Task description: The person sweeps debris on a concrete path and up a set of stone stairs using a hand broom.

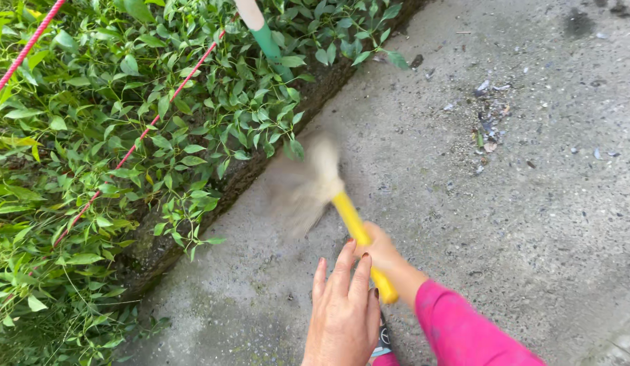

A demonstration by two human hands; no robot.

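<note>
My right hand [384, 252], on an arm in a pink sleeve [457, 329], grips the yellow handle [355, 227] of a small brush. Its pale bristle head [302, 184] is blurred with motion, low over the concrete ground [532, 224], close to the edge of the plant bed. My left hand [343, 313] hovers just beside the handle's lower end, back up, fingers apart, holding nothing. A small dark thing [383, 339] shows partly under it, and I cannot tell what it is.
A bed of leafy green plants [111, 135] fills the left side, bordered by a dark mossy kerb [247, 173]. Two red cords [152, 122] cross the plants. A green and beige stick [262, 34] stands at the top. A little heap of debris [488, 129] lies on the concrete.
</note>
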